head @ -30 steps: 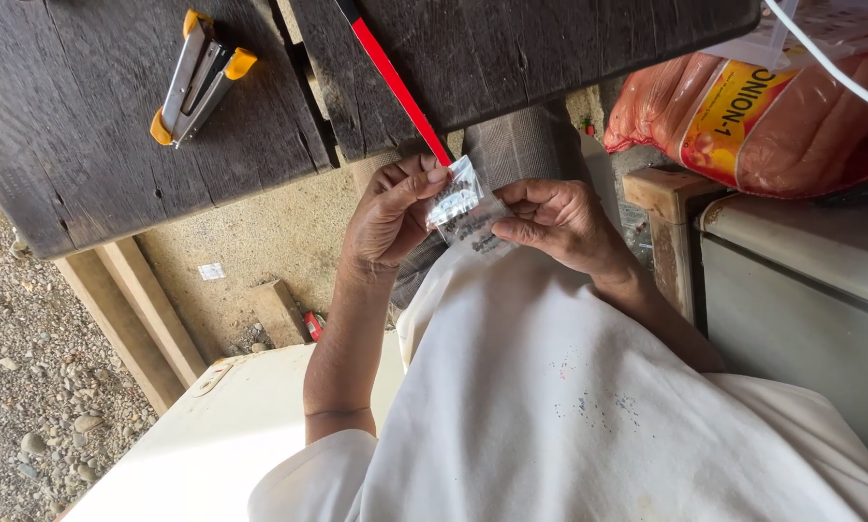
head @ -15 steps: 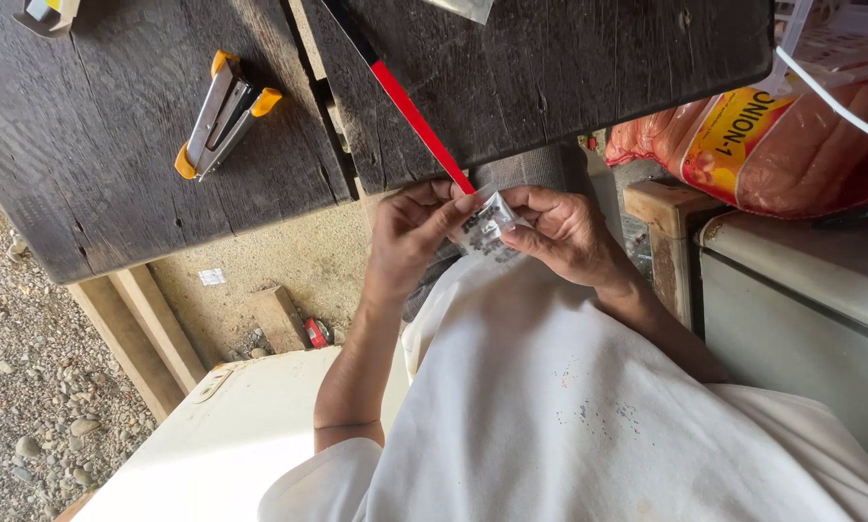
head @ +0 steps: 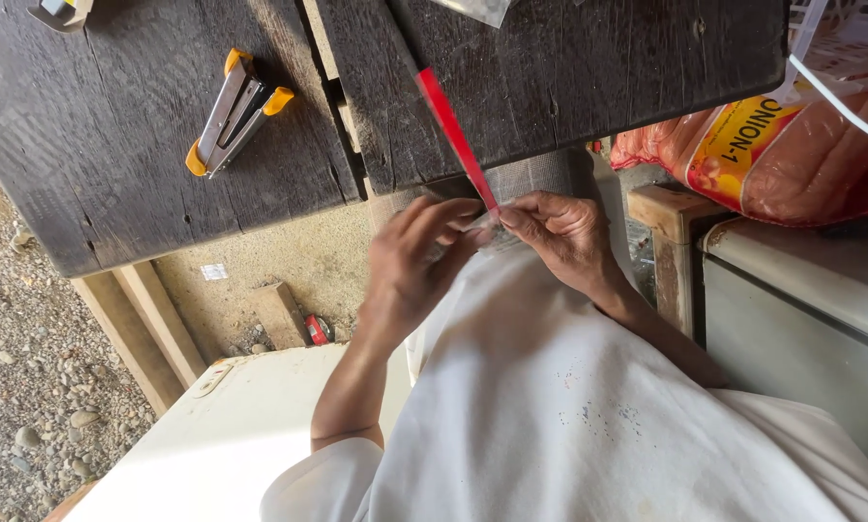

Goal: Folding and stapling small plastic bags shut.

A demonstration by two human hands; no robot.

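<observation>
The left hand (head: 416, 253) and right hand (head: 561, 237) meet just below the edge of the dark wooden table (head: 569, 77), fingertips pressed toward each other. Between them they pinch a small clear packet (head: 487, 232), mostly hidden by the fingers; its contents cannot be made out. The lower end of a red strip (head: 455, 135) reaches the same pinch point, and the strip runs up and left from there across the tabletop. Both hands are held above the person's lap, which is covered by white cloth (head: 588, 406). A yellow-handled stapler (head: 235, 111) lies on the table, well apart to the left. An orange mesh sack (head: 792, 145) rests at right.
</observation>
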